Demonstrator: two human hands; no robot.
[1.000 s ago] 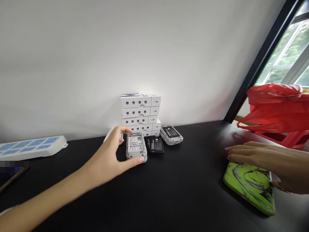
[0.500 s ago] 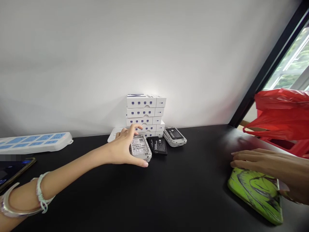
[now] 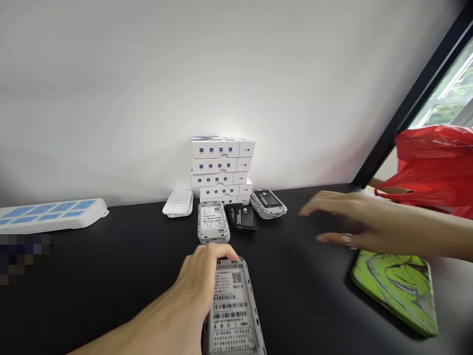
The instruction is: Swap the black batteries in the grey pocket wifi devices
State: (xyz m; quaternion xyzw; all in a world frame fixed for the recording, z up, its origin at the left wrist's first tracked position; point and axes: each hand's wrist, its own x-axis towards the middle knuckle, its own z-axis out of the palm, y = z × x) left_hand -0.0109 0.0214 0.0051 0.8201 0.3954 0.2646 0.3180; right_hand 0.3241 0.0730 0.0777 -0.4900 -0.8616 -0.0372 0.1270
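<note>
My left hand (image 3: pixel 197 278) grips a white handheld device (image 3: pixel 234 305) by its upper left edge, close to me over the black table. Its back cover is off, and a label with barcodes shows in the bare battery bay. Behind it lie similar devices (image 3: pixel 213 222), stacked, with the same kind of label facing up. Black 3000mAh batteries (image 3: pixel 244 218) rest just right of that stack. My right hand (image 3: pixel 351 219) hovers above the table on the right, fingers apart and holding nothing, a ring on one finger. Below it lies a green patterned case or phone (image 3: pixel 397 291).
White boxes (image 3: pixel 214 165) are stacked against the wall. Right of them sit devices with a battery fitted (image 3: pixel 269 203); white covers (image 3: pixel 178 203) lie left. A power strip (image 3: pixel 51 215) is at far left, a red plastic bag (image 3: pixel 436 167) at far right.
My left hand has drawn one device from the stack toward me. My right hand has lifted off the green case and moved left, its fingers spreading.
</note>
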